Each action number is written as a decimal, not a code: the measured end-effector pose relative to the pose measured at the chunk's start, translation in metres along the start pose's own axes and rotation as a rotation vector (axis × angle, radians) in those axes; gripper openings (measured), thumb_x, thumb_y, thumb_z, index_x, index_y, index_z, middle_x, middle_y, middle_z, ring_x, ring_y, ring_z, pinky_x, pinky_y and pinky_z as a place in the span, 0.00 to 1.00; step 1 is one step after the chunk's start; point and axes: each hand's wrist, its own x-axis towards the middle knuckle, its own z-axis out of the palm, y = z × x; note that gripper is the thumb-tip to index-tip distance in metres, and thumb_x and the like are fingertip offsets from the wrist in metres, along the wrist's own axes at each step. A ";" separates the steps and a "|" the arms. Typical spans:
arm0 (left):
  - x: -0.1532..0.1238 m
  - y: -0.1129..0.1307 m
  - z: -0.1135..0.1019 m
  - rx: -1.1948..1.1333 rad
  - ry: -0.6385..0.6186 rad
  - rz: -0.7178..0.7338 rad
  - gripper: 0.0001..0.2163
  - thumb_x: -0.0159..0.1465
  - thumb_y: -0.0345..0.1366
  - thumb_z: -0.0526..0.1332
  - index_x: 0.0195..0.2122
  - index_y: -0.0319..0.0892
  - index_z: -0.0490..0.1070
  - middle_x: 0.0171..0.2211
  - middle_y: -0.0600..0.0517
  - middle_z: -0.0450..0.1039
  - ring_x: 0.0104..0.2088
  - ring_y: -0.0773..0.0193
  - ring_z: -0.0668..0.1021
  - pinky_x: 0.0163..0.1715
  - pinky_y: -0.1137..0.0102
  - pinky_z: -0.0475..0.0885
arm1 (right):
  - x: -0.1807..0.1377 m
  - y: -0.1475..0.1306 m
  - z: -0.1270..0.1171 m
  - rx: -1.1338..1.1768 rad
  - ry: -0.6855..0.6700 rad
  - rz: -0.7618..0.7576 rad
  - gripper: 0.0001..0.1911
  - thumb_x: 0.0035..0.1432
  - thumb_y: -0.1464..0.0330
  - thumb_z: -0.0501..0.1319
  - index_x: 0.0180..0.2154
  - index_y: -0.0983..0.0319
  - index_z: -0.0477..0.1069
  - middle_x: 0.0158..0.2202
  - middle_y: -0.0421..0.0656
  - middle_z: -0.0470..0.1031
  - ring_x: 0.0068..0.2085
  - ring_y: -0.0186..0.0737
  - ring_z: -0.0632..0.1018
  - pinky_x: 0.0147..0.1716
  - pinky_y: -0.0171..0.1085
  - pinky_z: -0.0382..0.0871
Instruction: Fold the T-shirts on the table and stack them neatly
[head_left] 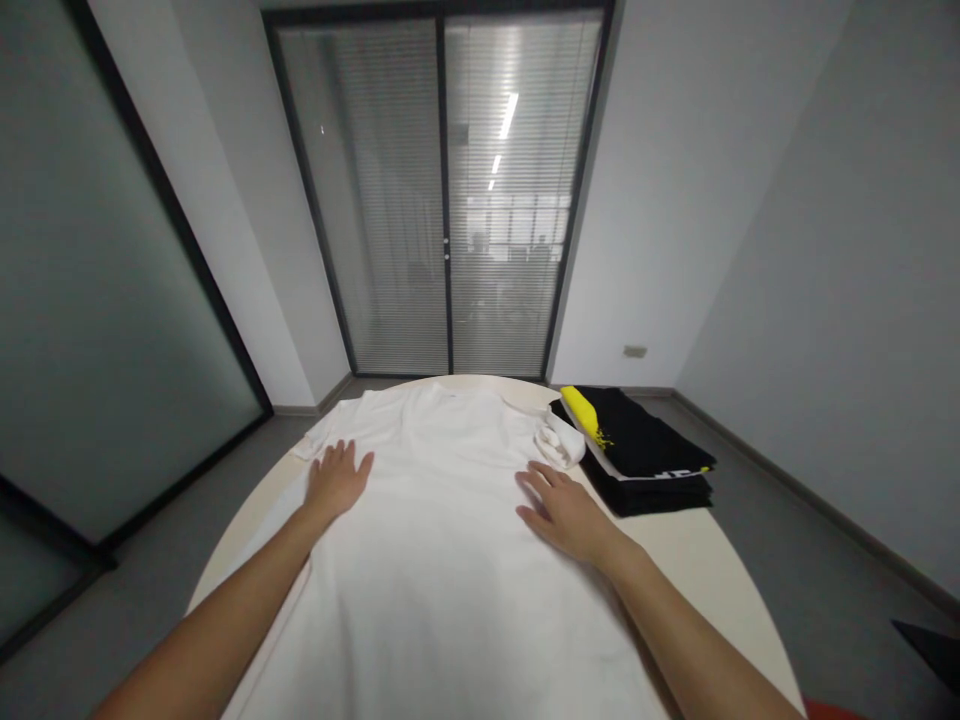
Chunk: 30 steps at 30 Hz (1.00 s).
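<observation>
A white T-shirt lies spread over the table, its collar at the far side and its hem running out of view towards me. My left hand rests on the shirt near its left edge, below the left sleeve, fingers stretched out. On the opposite side, my right hand lies on the fabric with its fingers apart, just below the right sleeve, which is bunched up. Neither hand grips the cloth.
The light round table has a curved edge. At its right stands a stack of folded black clothes with yellow and white patches, touching the right sleeve. Beyond are a glass door with blinds and grey walls.
</observation>
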 end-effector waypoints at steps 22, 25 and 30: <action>-0.043 0.139 0.018 -0.102 0.037 0.363 0.29 0.68 0.50 0.52 0.68 0.44 0.59 0.70 0.38 0.53 0.69 0.31 0.54 0.63 0.40 0.52 | 0.020 -0.001 0.022 0.202 0.200 0.009 0.18 0.67 0.63 0.54 0.56 0.60 0.68 0.54 0.51 0.74 0.54 0.48 0.74 0.57 0.49 0.66; -0.053 0.140 0.018 -0.088 0.019 0.414 0.29 0.68 0.55 0.52 0.68 0.54 0.60 0.72 0.47 0.50 0.70 0.31 0.51 0.65 0.41 0.47 | 0.024 0.011 0.030 0.186 0.348 0.083 0.21 0.65 0.66 0.54 0.59 0.60 0.64 0.59 0.51 0.68 0.55 0.46 0.74 0.55 0.45 0.69; -0.055 0.138 0.014 -0.114 0.066 0.466 0.29 0.67 0.56 0.53 0.67 0.53 0.62 0.70 0.47 0.56 0.71 0.35 0.50 0.67 0.42 0.46 | 0.048 0.021 0.012 0.016 0.410 0.282 0.22 0.66 0.67 0.52 0.60 0.63 0.62 0.62 0.54 0.65 0.48 0.46 0.78 0.49 0.42 0.71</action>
